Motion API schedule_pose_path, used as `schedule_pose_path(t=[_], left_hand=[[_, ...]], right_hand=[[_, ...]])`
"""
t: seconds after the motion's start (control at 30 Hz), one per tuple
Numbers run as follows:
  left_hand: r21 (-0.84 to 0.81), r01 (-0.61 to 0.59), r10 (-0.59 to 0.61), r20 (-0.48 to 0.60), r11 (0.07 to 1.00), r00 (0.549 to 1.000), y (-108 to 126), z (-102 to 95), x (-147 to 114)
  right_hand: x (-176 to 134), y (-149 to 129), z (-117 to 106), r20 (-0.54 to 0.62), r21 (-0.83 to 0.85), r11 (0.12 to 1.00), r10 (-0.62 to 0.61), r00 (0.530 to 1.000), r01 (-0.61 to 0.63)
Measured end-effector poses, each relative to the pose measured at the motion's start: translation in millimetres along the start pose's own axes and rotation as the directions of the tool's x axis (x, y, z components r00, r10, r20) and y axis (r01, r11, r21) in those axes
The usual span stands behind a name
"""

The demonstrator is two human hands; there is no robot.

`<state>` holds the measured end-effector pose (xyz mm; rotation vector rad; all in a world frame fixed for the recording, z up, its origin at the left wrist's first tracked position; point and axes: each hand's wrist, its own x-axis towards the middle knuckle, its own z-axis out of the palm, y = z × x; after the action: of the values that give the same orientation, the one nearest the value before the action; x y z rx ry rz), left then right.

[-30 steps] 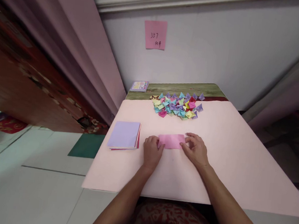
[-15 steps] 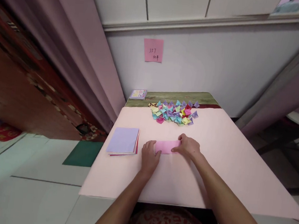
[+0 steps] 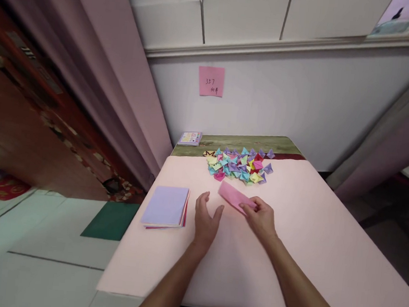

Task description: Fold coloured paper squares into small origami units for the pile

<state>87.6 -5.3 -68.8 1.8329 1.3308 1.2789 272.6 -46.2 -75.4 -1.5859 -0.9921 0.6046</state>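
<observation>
A folded strip of pink origami paper (image 3: pixel 234 196) slants above the table, its right end pinched by my right hand (image 3: pixel 261 219). My left hand (image 3: pixel 206 220) is apart from the paper, with thumb and fingers spread and nothing between them. To the left of that hand lies a stack of square paper sheets (image 3: pixel 166 207), a lilac one on top. Beyond the strip, a heap of small folded paper pieces (image 3: pixel 238 165) in several colours spreads across the table.
Pale pink covering lies over the table (image 3: pixel 310 260). A small pack with a printed cover (image 3: pixel 190 138) sits at the far left corner. Behind the table is a wall with a pink note (image 3: pixel 211 81). A purple curtain (image 3: pixel 126 68) hangs at the left.
My left hand has let go of the pink paper and opened. My right hand has lifted and tilted the strip, its free end now pointing up and away. The view has tipped upward slightly.
</observation>
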Motion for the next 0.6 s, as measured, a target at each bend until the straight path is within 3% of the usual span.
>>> schedule_pose_path(t=[0.1, 0.17, 0.23, 0.3, 0.4, 0.53, 0.6], left_hand=[[-0.271, 0.196, -0.205, -0.007, 0.942, 0.979, 7.0, 23.3, 23.7], [-0.456, 0.322, -0.346, 0.033, 0.83, 0.938, 14.1, 43.3, 39.2], [-0.608, 0.449, -0.454, 0.16, 0.655, 0.877, 23.9, 62.2, 53.0], [-0.669, 0.569, -0.465, 0.358, 0.478, 0.81, 34.2, 76.5, 64.6], [-0.716, 0.6, -0.386, 0.472, 0.357, 0.793, 41.6, 87.4, 77.4], [-0.767, 0.539, -0.399, 0.399, 0.348, 0.826, 29.1, 92.0, 87.3], [-0.8, 0.501, -0.425, 0.348, 0.33, 0.836, 19.7, 93.1, 90.4]], right_hand=[[18.8, -10.4, 2.1, -0.09, 0.181, 0.983, 0.02, 0.996, -0.004], [34.2, -20.6, 2.5, -0.119, 0.256, 0.967, 0.013, 0.993, 0.018], [47.9, -28.2, 4.5, -0.164, 0.323, 0.946, 0.023, 0.986, 0.032], [57.8, -30.6, 8.9, -0.185, 0.378, 0.925, 0.041, 0.982, 0.033], [65.0, -24.2, 18.2, -0.138, 0.4, 0.916, 0.057, 0.989, 0.003], [69.1, -10.1, 24.6, -0.07, 0.301, 0.953, 0.063, 0.996, -0.039], [71.8, -7.1, 22.5, -0.13, 0.228, 0.974, 0.031, 0.991, -0.001]])
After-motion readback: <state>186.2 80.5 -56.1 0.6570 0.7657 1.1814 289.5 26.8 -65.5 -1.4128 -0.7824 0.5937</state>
